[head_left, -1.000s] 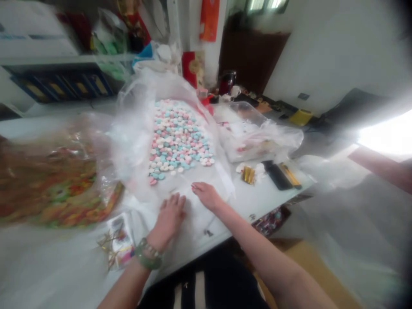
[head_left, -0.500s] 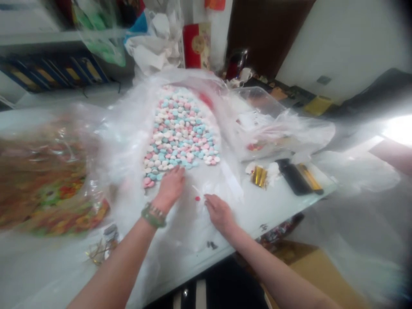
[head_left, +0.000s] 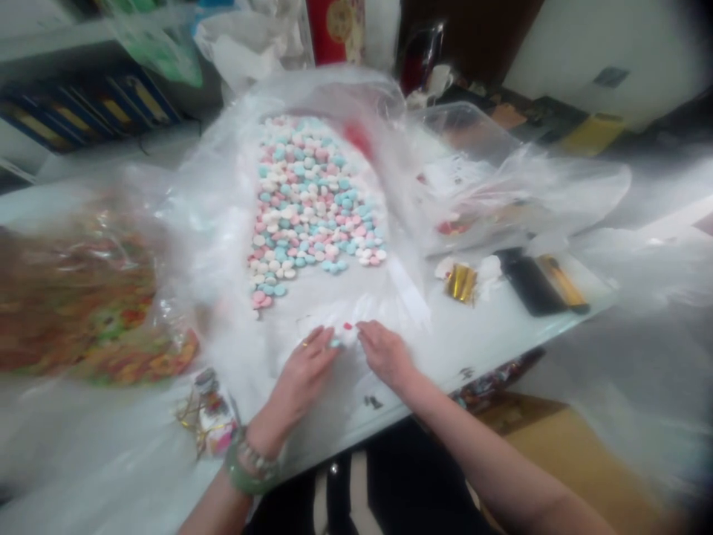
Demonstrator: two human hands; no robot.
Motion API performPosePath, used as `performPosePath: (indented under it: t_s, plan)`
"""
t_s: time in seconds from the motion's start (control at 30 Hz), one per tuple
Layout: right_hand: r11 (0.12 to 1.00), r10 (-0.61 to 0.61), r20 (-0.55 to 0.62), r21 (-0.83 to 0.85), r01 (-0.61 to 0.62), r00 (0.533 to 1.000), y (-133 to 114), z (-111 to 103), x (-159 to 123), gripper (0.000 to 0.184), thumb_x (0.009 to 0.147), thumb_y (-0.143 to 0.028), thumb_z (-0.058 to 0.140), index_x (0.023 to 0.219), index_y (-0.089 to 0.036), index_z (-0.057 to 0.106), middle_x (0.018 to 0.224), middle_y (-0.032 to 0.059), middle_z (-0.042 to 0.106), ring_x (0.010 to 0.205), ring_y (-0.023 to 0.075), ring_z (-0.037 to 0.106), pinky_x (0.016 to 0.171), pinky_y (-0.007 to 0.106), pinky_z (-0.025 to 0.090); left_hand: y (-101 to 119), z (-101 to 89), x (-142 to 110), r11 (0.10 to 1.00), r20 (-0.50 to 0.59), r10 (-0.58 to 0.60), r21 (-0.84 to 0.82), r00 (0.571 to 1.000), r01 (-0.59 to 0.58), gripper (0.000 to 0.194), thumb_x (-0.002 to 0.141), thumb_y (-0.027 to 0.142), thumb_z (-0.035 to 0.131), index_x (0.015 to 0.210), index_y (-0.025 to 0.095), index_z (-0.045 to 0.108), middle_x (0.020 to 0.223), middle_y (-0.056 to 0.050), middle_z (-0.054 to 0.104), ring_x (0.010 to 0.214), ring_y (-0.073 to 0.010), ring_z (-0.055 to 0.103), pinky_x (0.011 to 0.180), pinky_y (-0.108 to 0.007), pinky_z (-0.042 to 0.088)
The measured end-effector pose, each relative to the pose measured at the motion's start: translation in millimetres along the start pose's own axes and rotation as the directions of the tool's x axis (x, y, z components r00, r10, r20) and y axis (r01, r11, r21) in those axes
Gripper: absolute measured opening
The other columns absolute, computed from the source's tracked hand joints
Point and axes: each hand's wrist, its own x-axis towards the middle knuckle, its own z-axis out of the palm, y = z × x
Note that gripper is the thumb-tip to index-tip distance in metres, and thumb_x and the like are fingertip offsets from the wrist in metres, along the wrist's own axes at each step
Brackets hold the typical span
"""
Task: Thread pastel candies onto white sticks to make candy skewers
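On plastic sheeting (head_left: 223, 245) — left hand (head_left: 304, 383) and right hand (head_left: 385, 355) nearly meet.

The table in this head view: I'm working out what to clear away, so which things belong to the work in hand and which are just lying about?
In use:
left hand; right hand; pink, white and blue discs; clear plastic sheet beneath them

Apparently just lying about:
gold foil piece; black case; floral-printed cellophane bag; clear plastic box

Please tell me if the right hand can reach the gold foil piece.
Probably yes: the right hand lies near the gold foil, with only thin plastic sheeting between.
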Motion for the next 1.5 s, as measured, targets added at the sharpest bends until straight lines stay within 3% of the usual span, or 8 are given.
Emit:
performPosePath:
  t_s: [0.13, 0.2, 0.27, 0.5, 0.97, 1.13, 1.3, 1.5]
  plan:
    - [0.99, 0.058, -0.014, 0.133, -0.055, 0.998, 1, -3, 3, 0.029, 0.094, -0.02, 0.044, 0.111, -0.02, 0.067, 0.103, 0.0087, 0.07, 0.099, 0.0215, 0.064, 0.092, 0.036, 0.051, -11, -11.7, -18, 0.908, -0.284, -0.418, -0.144, 0.863, 0.393, 0.027, 0.09, 0.029, 0.05, 0.107, 0.021, 0.069, 0.122, -0.01, 0.065, 0.107, -0.0229, 0.063, 0.095, -0.039, 0.051]
    - [0.967, 0.12, -0.02, 0.227, -0.112, 0.993, 0, -9, 4, 0.029, 0.091, -0.021, 0.048, 0.112, -0.021, 0.068, 0.106, 0.0072, 0.07, 0.101, 0.0211, 0.064, 0.094, 0.036, 0.05, -17, -15.1, -20, 0.806, -0.257, -0.592, -0.183, 0.764, 0.563, 0.024, 0.084, 0.03, 0.054, 0.099, 0.02, 0.07, 0.104, -0.007, 0.069, 0.085, -0.0212, 0.066, 0.083, -0.037, 0.053]
    - [0.934, 0.184, -0.027, 0.318, -0.166, 0.983, -2, -17, 3, 0.03, 0.09, -0.023, 0.05, 0.113, -0.022, 0.068, 0.109, 0.0058, 0.07, 0.101, 0.0202, 0.064, 0.094, 0.035, 0.05, -18, -14.9, -20, 0.766, -0.198, -0.643, -0.193, 0.74, 0.613, 0.02, 0.081, 0.029, 0.056, 0.092, 0.02, 0.07, 0.091, -0.005, 0.069, 0.075, -0.0198, 0.063, 0.077, -0.034, 0.052]
    - [0.906, 0.21, 0.044, 0.368, -0.211, 0.977, -14, -23, -19, 0.025, 0.09, -0.023, 0.05, 0.101, -0.022, 0.072, 0.102, 0.0038, 0.073, 0.096, 0.0183, 0.066, 0.092, 0.032, 0.051, 4, -0.8, -1, 0.861, -0.107, -0.505, 0.006, 0.857, 0.508, 0.025, 0.089, 0.023, 0.047, 0.103, 0.021, 0.067, 0.098, -0.007, 0.06, 0.081, -0.0208, 0.06, 0.073, -0.032, 0.046]
    - [0.883, 0.262, 0.086, 0.382, -0.274, 0.961, -20, -18, -25, 0.021, 0.089, -0.025, 0.05, 0.09, -0.02, 0.071, 0.09, 0.0028, 0.072, 0.083, 0.0174, 0.065, 0.083, 0.029, 0.049, -12, -3.0, -13, 0.814, -0.239, -0.581, -0.159, 0.778, 0.559, 0.025, 0.082, 0.03, 0.053, 0.104, 0.02, 0.062, 0.091, -0.005, 0.063, 0.079, -0.0211, 0.059, 0.077, -0.034, 0.048]
    - [0.863, 0.282, 0.071, 0.416, -0.285, 0.957, -16, -15, -26, 0.021, 0.088, -0.029, 0.051, 0.091, -0.021, 0.071, 0.089, 0.0026, 0.071, 0.08, 0.0166, 0.064, 0.079, 0.027, 0.048, 7, 4.4, -8, 0.94, -0.259, -0.341, -0.104, 0.904, 0.325, 0.024, 0.09, 0.027, 0.046, 0.105, 0.019, 0.063, 0.093, -0.007, 0.059, 0.081, -0.0207, 0.059, 0.077, -0.034, 0.048]
    - [0.822, 0.342, 0.106, 0.449, -0.352, 0.934, -15, -18, -23, 0.021, 0.087, -0.031, 0.051, 0.084, -0.021, 0.069, 0.072, -0.0007, 0.065, 0.073, 0.0154, 0.062, 0.071, 0.025, 0.045, 16, 17.3, 3, 0.964, -0.267, -0.26, -0.126, 0.928, 0.234, 0.021, 0.091, 0.02, 0.046, 0.105, 0.019, 0.062, 0.098, -0.007, 0.059, 0.089, -0.0209, 0.06, 0.08, -0.033, 0.049]
    - [0.808, 0.348, 0.104, 0.471, -0.354, 0.932, -15, -20, -22, 0.022, 0.087, -0.033, 0.049, 0.083, -0.021, 0.068, 0.071, -0.0013, 0.062, 0.071, 0.0143, 0.059, 0.07, 0.024, 0.044, 26, 30.3, 18, 0.997, -0.03, -0.074, 0.014, 0.997, 0.075, 0.021, 0.091, 0.012, 0.041, 0.097, 0.018, 0.06, 0.096, -0.009, 0.06, 0.09, -0.0235, 0.057, 0.08, -0.036, 0.048]
